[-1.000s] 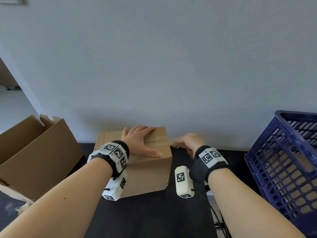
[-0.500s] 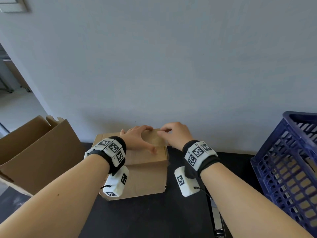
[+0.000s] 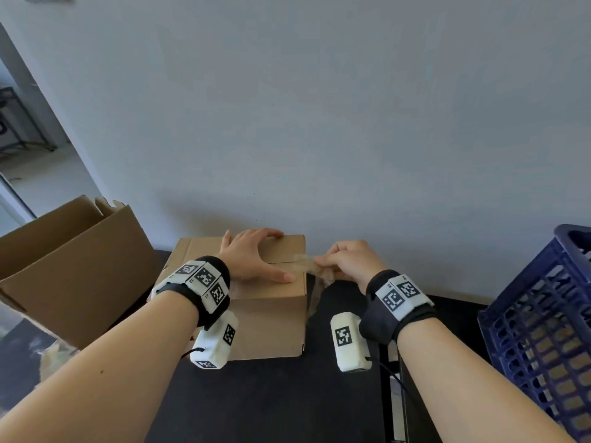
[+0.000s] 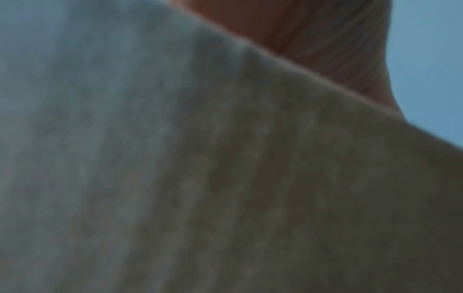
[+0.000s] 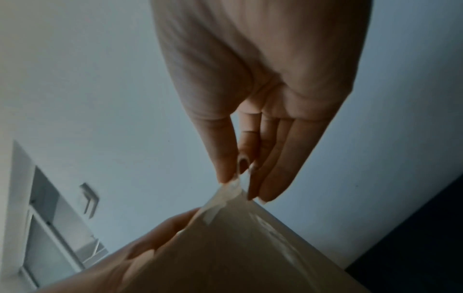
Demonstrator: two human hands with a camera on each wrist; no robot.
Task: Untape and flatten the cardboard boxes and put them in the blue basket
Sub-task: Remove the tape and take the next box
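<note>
- Two hands on one closed cardboard box (image 3: 265, 318), which sits on the black table (image 3: 271, 404) against the grey wall (image 3: 319, 107).
- Left hand (image 3: 252, 259) lies flat on the box top, fingers spread and straight, pressing down, gripping nothing.
- Left wrist view is blurred cardboard up close, with a bit of skin at the top.
- Right hand (image 3: 347, 260) is just off the box's right top edge, thumb and fingertips (image 5: 226, 174) pinching the end of the clear tape (image 3: 308, 262).
- Tape strip runs from the top seam to the pinch, partly lifted; a loose length hangs down the box's right side.
- Blue basket (image 3: 543, 314) stands at far right, well apart from the box.
- Larger open cardboard box (image 3: 73, 270) stands at left, near the small one.
</note>
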